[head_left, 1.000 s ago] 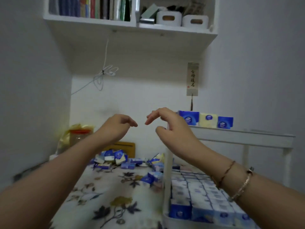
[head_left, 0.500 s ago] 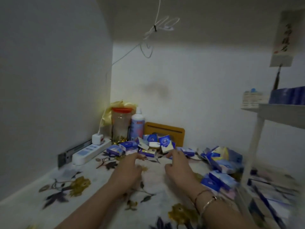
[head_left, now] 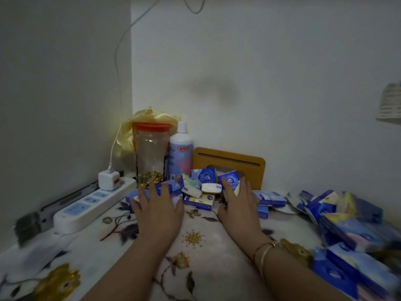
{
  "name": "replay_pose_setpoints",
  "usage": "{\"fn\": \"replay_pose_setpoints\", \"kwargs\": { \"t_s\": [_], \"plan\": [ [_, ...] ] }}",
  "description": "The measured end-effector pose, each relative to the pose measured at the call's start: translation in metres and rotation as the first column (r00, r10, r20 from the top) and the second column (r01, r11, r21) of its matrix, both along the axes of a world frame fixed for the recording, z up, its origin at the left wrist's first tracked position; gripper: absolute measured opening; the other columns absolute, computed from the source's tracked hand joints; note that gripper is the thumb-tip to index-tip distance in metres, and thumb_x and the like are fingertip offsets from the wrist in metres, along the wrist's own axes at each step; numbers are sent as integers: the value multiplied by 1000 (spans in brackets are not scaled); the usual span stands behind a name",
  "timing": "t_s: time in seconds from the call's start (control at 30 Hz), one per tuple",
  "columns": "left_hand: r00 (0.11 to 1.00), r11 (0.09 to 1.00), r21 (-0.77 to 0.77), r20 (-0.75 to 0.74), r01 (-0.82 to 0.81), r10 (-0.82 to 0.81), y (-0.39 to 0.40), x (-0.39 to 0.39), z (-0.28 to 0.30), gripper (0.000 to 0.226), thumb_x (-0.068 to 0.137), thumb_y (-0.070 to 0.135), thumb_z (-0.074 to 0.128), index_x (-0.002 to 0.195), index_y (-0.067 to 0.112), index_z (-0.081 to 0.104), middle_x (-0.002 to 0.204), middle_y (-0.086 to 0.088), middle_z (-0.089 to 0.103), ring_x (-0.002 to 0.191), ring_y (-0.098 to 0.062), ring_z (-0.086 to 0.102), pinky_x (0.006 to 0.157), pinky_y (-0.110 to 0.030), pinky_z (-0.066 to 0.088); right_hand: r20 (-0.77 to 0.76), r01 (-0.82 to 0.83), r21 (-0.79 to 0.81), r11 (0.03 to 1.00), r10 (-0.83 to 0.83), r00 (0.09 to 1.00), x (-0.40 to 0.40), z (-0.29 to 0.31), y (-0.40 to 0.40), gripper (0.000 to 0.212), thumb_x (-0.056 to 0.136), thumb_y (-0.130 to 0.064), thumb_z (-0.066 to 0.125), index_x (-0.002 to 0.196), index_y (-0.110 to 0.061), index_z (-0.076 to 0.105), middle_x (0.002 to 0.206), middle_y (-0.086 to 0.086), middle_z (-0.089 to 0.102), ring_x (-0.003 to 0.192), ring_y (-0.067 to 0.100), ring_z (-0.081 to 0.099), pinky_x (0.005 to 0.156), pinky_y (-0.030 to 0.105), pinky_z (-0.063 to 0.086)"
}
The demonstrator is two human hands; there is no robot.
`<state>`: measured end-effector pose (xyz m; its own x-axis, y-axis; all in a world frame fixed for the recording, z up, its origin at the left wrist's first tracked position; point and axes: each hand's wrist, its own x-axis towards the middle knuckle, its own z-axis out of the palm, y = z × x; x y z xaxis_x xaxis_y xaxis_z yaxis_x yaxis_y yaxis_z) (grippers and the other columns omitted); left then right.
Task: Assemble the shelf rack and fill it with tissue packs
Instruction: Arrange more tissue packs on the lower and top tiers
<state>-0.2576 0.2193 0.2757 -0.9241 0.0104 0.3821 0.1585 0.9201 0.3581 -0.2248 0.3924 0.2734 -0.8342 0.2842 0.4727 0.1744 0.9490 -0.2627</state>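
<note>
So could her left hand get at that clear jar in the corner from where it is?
Probably yes. The left hand rests on tissue packs just in front of the jar, and only those low packs lie between them; the bottle stands to the jar's right, out of the way.

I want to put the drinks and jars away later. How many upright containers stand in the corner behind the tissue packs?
2: a clear plastic jar with an orange lid nearest the corner, and a white bottle with a blue label just right of it. The yellow plastic bag behind might hide more.
</note>
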Motion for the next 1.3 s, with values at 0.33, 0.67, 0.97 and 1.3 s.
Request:
{"fn": "replay_pose_setpoints", "kwargs": {
  "t_s": [0.33, 0.67, 0.97, 1.3],
  "plan": [
    [986, 931, 333, -122, 151, -117, -7, 28, 0, 51, 81, 46, 67, 116, 22, 38, 123, -8, 38, 112, -27, 42, 94, -39, 43, -217, -138, -302, 943, 73, 973, 39, 15, -11, 23, 87, -1, 55, 102, -17, 61, 121, 2, 33, 88, 14, 44, 73, 21, 41],
    [872, 716, 505, -199, 482, -447, -31, 119, 47, 57, 79, 19, 77, 127, 18, 47, 122, 3, 35, 112, -9, 46, 81, 1, 37, -312, -293, -626, 723, 111, 943, 116, 76, -27, 28, 87, -7, 58, 113, -17, 53, 87, -4, 53, 72, 14, 54, 58, 22, 44],
    [645, 428, 510, -398, 746, -652, -34, 241, 144, 53, 75, 13, 80, 114, 28, 48, 111, 20, 55, 96, 13, 57, 79, -16, 54, -464, -486, -824, 290, 145, 874, 232, 168, -56, 19, 93, -15, 58, 106, -3, 64, 105, 21, 68, 88, 28, 66, 65, 34, 56],
    [472, 296, 368, -664, 882, -581, 8, 347, 232, 49, 75, 16, 79, 115, 25, 51, 111, 12, 60, 96, 4, 60, 77, -19, 56, -625, -694, -690, 205, 315, 714, 374, 258, -46, 22, 89, -1, 53, 110, -3, 56, 104, 15, 67, 93, 20, 66, 77, 28, 55]
  ]
}}
